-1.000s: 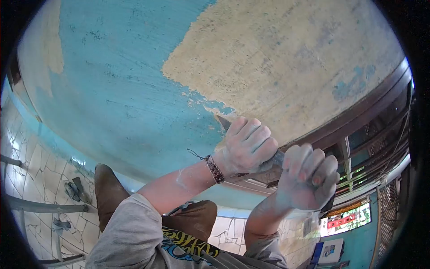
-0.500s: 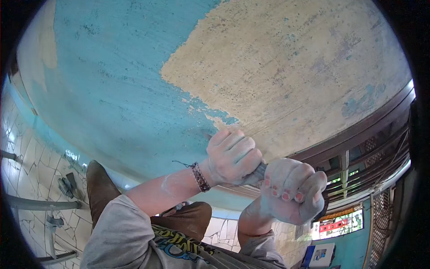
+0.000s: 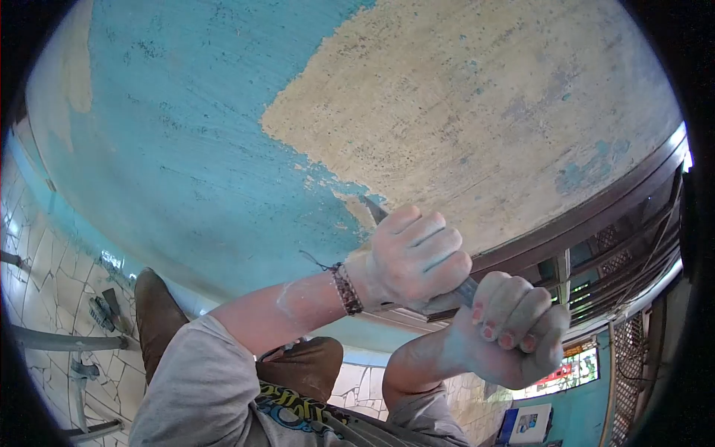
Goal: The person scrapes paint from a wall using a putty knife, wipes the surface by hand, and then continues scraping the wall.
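A single view is given, taken from a camera worn on the head. A wide, rounded lens is used, so a dark rim is left around the frame and straight lines are bent. The wall (image 3: 186, 149) is faced at close range and fills the upper frame. The left hand (image 3: 413, 257) and right hand (image 3: 514, 335), both closed round a scraper (image 3: 375, 211), are caught just below the middle, very near the lens. The floor (image 3: 45, 276) is seen far below at the lower left, beyond the person's knee (image 3: 305, 365).

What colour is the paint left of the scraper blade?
Turquoise blue paint, bordering a bare beige patch by the scraper; head view.
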`<state>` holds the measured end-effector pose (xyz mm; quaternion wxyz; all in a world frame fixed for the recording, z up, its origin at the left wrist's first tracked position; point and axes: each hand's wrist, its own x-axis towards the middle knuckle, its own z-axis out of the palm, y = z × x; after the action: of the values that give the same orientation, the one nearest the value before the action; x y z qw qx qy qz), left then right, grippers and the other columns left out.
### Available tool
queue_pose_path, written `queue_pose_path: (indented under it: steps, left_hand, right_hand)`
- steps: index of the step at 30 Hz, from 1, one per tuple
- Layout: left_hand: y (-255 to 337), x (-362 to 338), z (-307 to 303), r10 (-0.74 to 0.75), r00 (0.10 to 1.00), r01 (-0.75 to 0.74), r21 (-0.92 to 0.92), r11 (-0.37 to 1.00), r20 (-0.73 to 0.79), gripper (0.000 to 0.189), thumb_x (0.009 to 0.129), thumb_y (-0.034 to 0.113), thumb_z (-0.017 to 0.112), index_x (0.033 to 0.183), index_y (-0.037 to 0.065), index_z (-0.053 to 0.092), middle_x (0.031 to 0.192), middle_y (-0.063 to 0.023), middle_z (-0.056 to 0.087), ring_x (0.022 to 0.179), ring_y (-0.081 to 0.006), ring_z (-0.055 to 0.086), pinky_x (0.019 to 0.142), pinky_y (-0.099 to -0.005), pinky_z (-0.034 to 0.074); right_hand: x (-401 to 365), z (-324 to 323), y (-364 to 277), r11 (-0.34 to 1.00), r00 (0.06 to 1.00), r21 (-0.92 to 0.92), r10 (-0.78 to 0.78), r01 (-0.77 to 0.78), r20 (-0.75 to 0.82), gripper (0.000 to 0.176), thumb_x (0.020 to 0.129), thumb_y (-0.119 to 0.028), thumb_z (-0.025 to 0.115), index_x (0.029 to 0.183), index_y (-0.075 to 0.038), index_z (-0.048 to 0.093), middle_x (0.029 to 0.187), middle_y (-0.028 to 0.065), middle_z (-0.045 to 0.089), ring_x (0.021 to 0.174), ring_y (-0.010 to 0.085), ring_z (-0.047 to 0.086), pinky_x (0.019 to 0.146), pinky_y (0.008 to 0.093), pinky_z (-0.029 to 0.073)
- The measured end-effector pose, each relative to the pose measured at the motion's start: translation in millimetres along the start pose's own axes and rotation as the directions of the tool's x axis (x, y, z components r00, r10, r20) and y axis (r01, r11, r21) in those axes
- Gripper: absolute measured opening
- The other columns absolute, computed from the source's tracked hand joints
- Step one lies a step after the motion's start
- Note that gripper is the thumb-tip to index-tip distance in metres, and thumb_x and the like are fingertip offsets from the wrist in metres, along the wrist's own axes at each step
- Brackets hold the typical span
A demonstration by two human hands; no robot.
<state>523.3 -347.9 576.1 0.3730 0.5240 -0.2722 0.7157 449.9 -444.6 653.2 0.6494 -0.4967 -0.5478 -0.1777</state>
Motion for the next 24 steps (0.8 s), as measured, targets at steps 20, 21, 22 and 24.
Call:
queue_pose_path:
  steps: [20, 21, 22, 24]
  left_hand:
    - [2.3, -4.8, -5.8, 0.001, 0.993, -0.004, 0.022, 1.0, 0.117, 0.028, 0.056, 0.03, 0.06, 0.075, 0.011, 0.053, 0.069, -0.0025, 0.05, 0.061, -0.0194, 0.053, 0.054, -0.0316, 0.036]
    - [9.5, -1.1, -2.4, 0.023, 0.996, -0.022, -0.017, 1.0, 0.09, 0.024, 0.06, 0.029, 0.063, 0.073, 0.012, 0.052, 0.067, -0.0026, 0.049, 0.059, -0.0195, 0.052, 0.053, -0.0321, 0.035]
    - [15.0, 9.7, 5.1, 0.053, 0.997, -0.05, -0.049, 0.998, 0.057, 0.022, 0.065, 0.028, 0.065, 0.072, 0.012, 0.051, 0.066, -0.0027, 0.048, 0.058, -0.0197, 0.051, 0.052, -0.0326, 0.033]
    - [7.0, 19.2, 12.0, 0.09, 0.996, -0.089, -0.066, 0.994, 0.0, 0.023, 0.07, 0.028, 0.067, 0.069, 0.012, 0.05, 0.065, -0.0029, 0.048, 0.057, -0.0199, 0.051, 0.051, -0.033, 0.032]
  right_hand:
    - [-6.2, -3.9, -1.3, 0.999, 1.0, -0.036, 0.003, -0.003, -0.002, 0.024, 0.095, -0.023, 0.042, 0.073, -0.013, 0.043, 0.062, 0.0028, 0.047, 0.051, 0.0151, 0.043, 0.055, 0.0332, 0.039]
    - [-2.2, -5.1, -5.1, 1.0, 1.0, 0.001, 0.006, -0.006, -0.003, 0.024, 0.094, -0.022, 0.043, 0.071, -0.013, 0.043, 0.06, 0.002, 0.045, 0.051, 0.0147, 0.043, 0.054, 0.0327, 0.038]
    - [0.3, -4.6, -13.7, 0.999, 0.999, 0.032, -0.035, 0.035, -0.011, 0.026, 0.094, -0.022, 0.044, 0.071, -0.012, 0.042, 0.061, 0.0037, 0.045, 0.051, 0.0153, 0.043, 0.053, 0.0327, 0.037]
    - [6.4, -3.8, -26.7, 0.986, 0.991, 0.099, -0.131, 0.132, -0.025, 0.029, 0.096, -0.023, 0.047, 0.072, -0.009, 0.04, 0.061, 0.0072, 0.047, 0.051, 0.0166, 0.043, 0.05, 0.0328, 0.035]
